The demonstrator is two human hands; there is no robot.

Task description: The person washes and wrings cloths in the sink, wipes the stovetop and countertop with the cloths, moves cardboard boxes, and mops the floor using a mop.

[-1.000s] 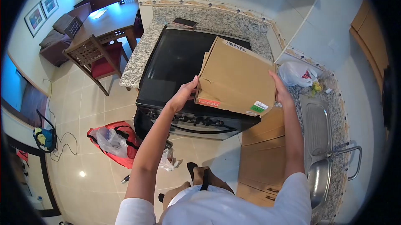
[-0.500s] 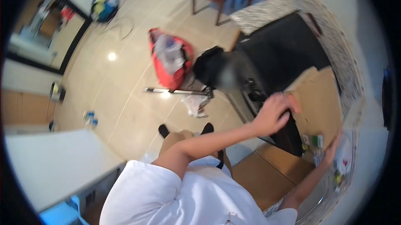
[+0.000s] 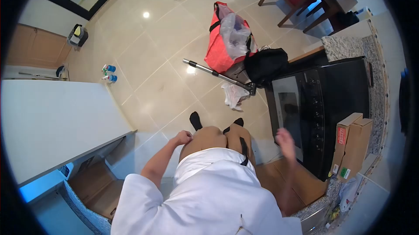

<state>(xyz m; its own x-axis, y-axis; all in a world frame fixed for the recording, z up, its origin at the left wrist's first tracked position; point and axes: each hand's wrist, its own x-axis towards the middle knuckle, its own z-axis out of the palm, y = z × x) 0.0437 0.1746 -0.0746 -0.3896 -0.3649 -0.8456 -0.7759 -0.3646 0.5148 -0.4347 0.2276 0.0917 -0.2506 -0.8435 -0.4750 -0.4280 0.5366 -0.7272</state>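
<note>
My left hand (image 3: 184,137) is beside my left thigh, its fingers curled in and nothing visible in them. My right hand (image 3: 286,143) is in front of the black stove (image 3: 334,91), slightly blurred, with its fingers loosely apart and nothing seen in it. Farther right, a brown cardboard box (image 3: 354,150) with a red label and a green-and-white sticker stands at the stove's near right corner, apart from both hands. Below my right hand are large brown cardboard flaps (image 3: 273,178).
On the tiled floor lie a red bag (image 3: 220,47) with plastic inside, a black bag (image 3: 267,65), a metal tube (image 3: 209,70) and a white plastic bag (image 3: 235,95). Two spray bottles (image 3: 110,73) are farther left. A white panel (image 3: 65,126) juts in at left.
Both hands have left the cardboard box, which now stands by the stove. My left hand has come back across to my left thigh; my right hand has moved left. The view has turned.
</note>
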